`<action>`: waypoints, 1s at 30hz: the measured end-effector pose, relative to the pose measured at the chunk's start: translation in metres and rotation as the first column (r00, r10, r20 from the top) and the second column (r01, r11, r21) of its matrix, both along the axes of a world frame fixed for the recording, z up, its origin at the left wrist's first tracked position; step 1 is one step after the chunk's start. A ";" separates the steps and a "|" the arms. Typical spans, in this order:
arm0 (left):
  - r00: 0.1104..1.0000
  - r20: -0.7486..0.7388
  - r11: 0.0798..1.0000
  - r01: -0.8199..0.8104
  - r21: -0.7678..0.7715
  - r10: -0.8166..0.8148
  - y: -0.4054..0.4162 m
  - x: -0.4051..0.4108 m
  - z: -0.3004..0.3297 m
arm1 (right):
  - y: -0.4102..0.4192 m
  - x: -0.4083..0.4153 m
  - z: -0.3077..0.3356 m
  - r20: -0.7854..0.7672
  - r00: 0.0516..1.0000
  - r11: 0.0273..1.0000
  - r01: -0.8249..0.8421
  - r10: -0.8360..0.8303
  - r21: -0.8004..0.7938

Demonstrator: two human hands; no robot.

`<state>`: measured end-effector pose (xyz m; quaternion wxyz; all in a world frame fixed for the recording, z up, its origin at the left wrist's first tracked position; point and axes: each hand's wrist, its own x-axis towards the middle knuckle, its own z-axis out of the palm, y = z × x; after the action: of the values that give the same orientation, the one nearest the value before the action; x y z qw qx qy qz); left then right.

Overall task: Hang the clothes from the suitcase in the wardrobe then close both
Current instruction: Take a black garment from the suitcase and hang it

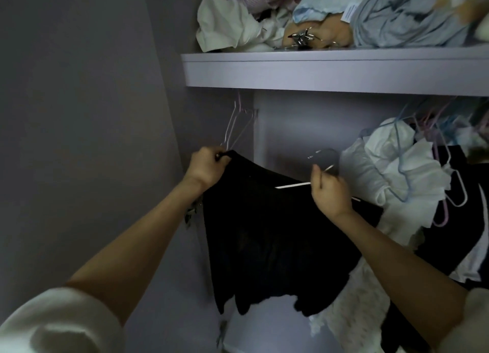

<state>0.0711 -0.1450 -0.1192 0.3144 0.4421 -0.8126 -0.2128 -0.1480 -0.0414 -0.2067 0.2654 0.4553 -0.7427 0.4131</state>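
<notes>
Black garment (267, 225) hangs spread below the wardrobe shelf (317, 69), held up by both hands. Left hand (207, 166) is curled tight on the garment's upper left corner, just beside an empty wire hanger (235, 126) that hangs under the shelf's left end. Right hand (330, 191) pinches the garment's upper right edge together with a thin white hanger bar (292, 185); a blurred dark clip sits just above its fingers. Crowding under the shelf's right half: a white ruffled garment (391, 172) and several pastel hangers (436, 167), pressed close against the right hand. Heaped clothes (370, 14) lie on top of the shelf, reaching its front lip. Bare back panel shows below the shelf's middle, between the two hands. The side wall (79, 114) closes in beyond the shelf's left end
</notes>
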 end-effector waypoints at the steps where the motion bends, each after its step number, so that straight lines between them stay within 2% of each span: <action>1: 0.999 0.021 0.999 0.038 0.007 -0.038 0.001 -0.004 -0.002 | -0.003 0.003 0.003 -0.026 1.000 1.000 -0.004 0.004 0.017; 3: 0.995 0.049 0.996 0.083 0.028 -0.084 -0.002 -0.011 -0.006 | -0.008 0.004 0.011 -0.055 0.998 0.999 -0.003 0.005 0.033; 6: 0.974 0.174 0.987 0.133 0.093 -0.148 -0.008 -0.012 -0.013 | -0.009 0.002 0.029 -0.007 1.000 1.000 -0.017 0.018 0.023; 9: 0.922 0.206 0.933 0.282 0.223 -0.328 -0.005 -0.010 -0.022 | -0.006 -0.002 0.042 0.072 0.997 0.993 -0.020 0.012 0.113; 11: 0.909 0.240 0.936 0.307 0.173 -0.342 -0.002 -0.008 -0.032 | -0.006 0.002 0.047 0.117 0.993 0.990 -0.033 0.016 0.139; 13: 0.917 0.296 0.962 0.271 0.037 -0.269 0.001 -0.019 -0.041 | -0.004 0.005 0.052 0.115 0.993 0.989 -0.036 0.020 0.140; 15: 0.940 0.304 0.975 0.195 -0.101 -0.157 0.003 -0.027 -0.046 | -0.003 0.008 0.055 0.138 0.986 0.986 -0.108 0.090 0.126; 18: 0.980 0.185 0.966 0.110 -0.233 -0.067 -0.002 -0.031 -0.053 | 0.005 0.002 0.051 0.293 0.924 0.951 -0.287 0.245 0.112; 20: 0.989 0.142 0.953 0.078 -0.294 -0.037 -0.007 -0.027 -0.059 | 0.015 -0.011 0.044 0.374 0.891 0.935 -0.327 0.256 0.139; 22: 0.992 0.121 0.941 0.061 -0.331 -0.022 -0.012 -0.021 -0.065 | 0.028 -0.029 0.029 0.376 0.916 0.931 -0.253 0.143 0.262; 25: 0.997 0.077 0.939 0.007 -0.343 0.021 -0.016 -0.015 -0.067 | 0.047 -0.048 0.005 0.387 0.922 0.848 -0.192 -0.018 0.495; 28: 0.996 0.078 0.955 -0.026 -0.296 0.052 -0.018 -0.018 -0.069 | 0.056 -0.050 -0.008 0.329 0.944 0.814 -0.200 0.012 0.545; 30: 0.987 0.138 0.977 -0.049 -0.209 0.079 -0.020 -0.023 -0.069 | 0.062 -0.046 -0.009 0.314 0.949 0.817 -0.193 0.015 0.544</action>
<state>0.0483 -0.1646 -0.1881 0.3049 0.4479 -0.8362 -0.0850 -0.1944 0.0202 -0.2162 -0.0192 0.4867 -0.8366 0.2505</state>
